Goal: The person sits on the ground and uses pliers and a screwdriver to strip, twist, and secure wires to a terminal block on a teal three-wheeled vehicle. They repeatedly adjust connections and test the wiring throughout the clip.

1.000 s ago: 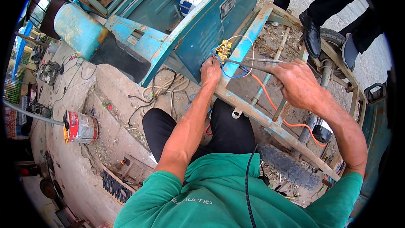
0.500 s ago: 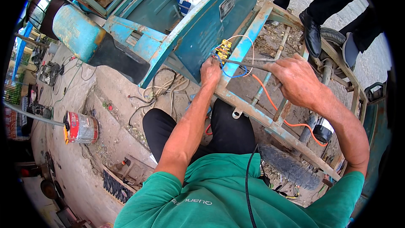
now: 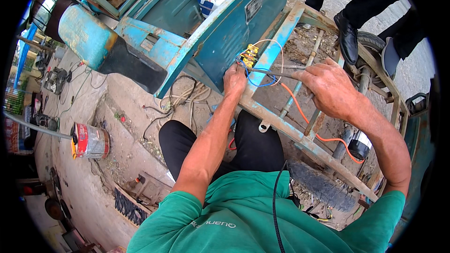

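A yellow terminal block (image 3: 249,55) sits against the teal metal panel (image 3: 234,35), with wires joined to it. My left hand (image 3: 235,80) is closed at its near lower end, its fingertips by the blue wire (image 3: 259,85); what they pinch is hidden. My right hand (image 3: 329,85) is wrapped round a long thin screwdriver (image 3: 274,72). The handle is mostly covered by my fingers. Its dark shaft reaches left to the block, where the tip is too small to make out. A pale wire (image 3: 281,51) loops from the block over the teal frame rail.
A rusty teal frame (image 3: 281,124) stretches below my right arm, with an orange cable (image 3: 300,107) running through it. Loose cables (image 3: 190,98) lie on the ground. A red-and-white bucket (image 3: 91,140) stands at left. Another person's black shoe (image 3: 347,40) is beside the frame.
The screwdriver's shaft has dipped slightly near the block. Both hands stay nearly in place.
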### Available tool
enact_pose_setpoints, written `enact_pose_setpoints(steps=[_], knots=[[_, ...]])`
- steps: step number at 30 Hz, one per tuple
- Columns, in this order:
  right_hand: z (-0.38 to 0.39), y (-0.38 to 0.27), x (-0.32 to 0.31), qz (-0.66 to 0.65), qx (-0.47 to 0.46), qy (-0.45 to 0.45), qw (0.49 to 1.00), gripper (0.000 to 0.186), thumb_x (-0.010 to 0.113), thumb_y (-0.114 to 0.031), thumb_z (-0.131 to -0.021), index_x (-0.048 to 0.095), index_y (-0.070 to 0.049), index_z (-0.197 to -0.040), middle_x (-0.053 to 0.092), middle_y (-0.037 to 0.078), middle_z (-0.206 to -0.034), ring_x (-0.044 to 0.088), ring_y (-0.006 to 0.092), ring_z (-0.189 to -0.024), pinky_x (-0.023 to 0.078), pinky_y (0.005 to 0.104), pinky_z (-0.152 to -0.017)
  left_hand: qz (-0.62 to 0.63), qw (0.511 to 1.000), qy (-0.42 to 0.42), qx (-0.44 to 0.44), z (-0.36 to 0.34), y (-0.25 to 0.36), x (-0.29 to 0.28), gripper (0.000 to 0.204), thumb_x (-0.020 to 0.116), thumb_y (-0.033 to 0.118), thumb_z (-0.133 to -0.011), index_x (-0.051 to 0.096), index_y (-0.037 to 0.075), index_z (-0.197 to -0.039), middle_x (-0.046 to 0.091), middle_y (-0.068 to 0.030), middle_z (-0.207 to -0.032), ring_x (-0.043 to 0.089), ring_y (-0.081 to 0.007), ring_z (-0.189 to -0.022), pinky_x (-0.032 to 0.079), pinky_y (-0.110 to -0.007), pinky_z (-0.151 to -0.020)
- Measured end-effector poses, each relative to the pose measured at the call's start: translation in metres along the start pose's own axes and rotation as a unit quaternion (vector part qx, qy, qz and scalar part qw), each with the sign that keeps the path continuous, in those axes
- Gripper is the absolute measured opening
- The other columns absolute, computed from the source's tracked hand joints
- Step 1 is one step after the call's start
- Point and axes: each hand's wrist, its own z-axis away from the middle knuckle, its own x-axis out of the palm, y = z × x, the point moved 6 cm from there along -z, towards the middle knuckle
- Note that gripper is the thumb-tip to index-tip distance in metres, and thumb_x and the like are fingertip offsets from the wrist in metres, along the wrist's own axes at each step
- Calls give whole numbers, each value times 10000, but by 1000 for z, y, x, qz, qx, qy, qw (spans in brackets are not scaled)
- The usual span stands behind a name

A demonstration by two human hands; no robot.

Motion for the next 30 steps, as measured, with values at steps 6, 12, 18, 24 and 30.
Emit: enact_pose_setpoints(steps=[6, 12, 18, 24, 30], knots=[[-1, -4, 2, 77, -46, 16, 996, 277, 639, -59, -847, 727, -51, -1110, 666, 80, -841, 680, 256, -902, 484, 412, -886, -4, 1000, 3, 6, 0, 0, -2, 483, 524, 411, -1051, 687, -16, -1207, 715, -155, -976, 623, -264, -877, 476, -418, -842], [0, -7, 4, 122, -80, 44, 988, 197, 637, -97, -882, 722, -67, -1056, 637, 52, -815, 649, 228, -897, 467, 398, -924, 8, 1000, 0, -1, 2, 2, -1, 454, 522, 372, -1048, 688, -25, -1192, 719, -179, -1009, 643, -308, -918, 481, -435, -858], [-1, -8, 2, 141, -91, 53, 984, 195, 654, -107, -875, 723, -75, -1055, 633, 42, -806, 631, 217, -915, 459, 416, -971, -10, 999, -27, -31, -1, -5, 1, 386, 541, 268, -992, 699, -19, -1195, 733, -237, -1070, 693, -379, -995, 501, -459, -896], [-2, -11, 1, 173, -114, 49, 977, 286, 661, -115, -852, 723, -58, -1125, 617, 51, -819, 607, 228, -917, 430, 477, -1065, 9, 1000, -25, -12, -4, -10, 2, 378, 520, 179, -930, 703, -27, -1188, 734, -243, -1046, 700, -362, -989, 507, -455, -898], [-10, -2, -4, 124, -83, 17, 989, 338, 638, -49, -836, 724, -45, -1163, 632, 84, -836, 622, 255, -930, 447, 482, -1026, 10, 1000, -26, -5, 2, -2, 2, 374, 509, 181, -937, 707, -14, -1188, 732, -246, -1042, 697, -379, -982, 505, -463, -895]])
